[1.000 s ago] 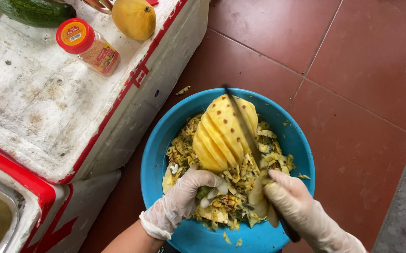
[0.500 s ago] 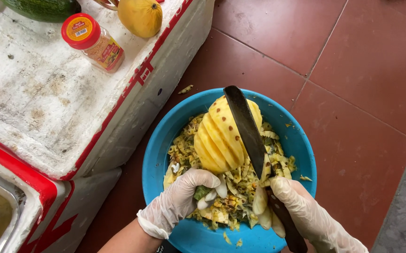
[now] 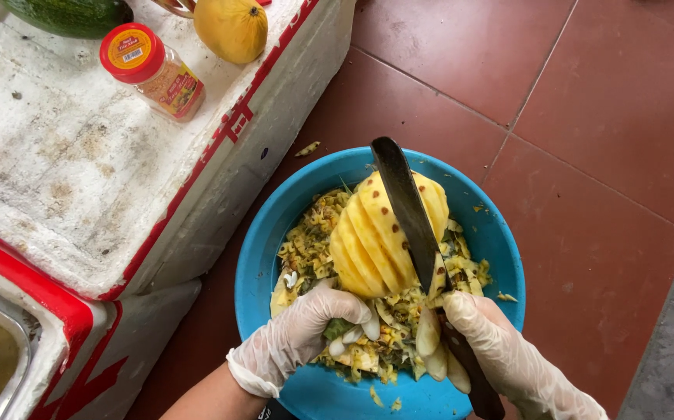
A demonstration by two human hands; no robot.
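Steadying pineapple [image 3: 380, 237] with left hand [image 3: 302, 330], right hand [image 3: 500, 350] holds knife [image 3: 407, 206].

Foam box [image 3: 80, 179] left (floor probably open)

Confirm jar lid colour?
Red, with a yellow label on top; the jar lid shows in the head view.

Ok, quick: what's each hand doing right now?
Left hand: closed on the base of the peeled pineapple.
Right hand: closed on the knife, blade against the pineapple.
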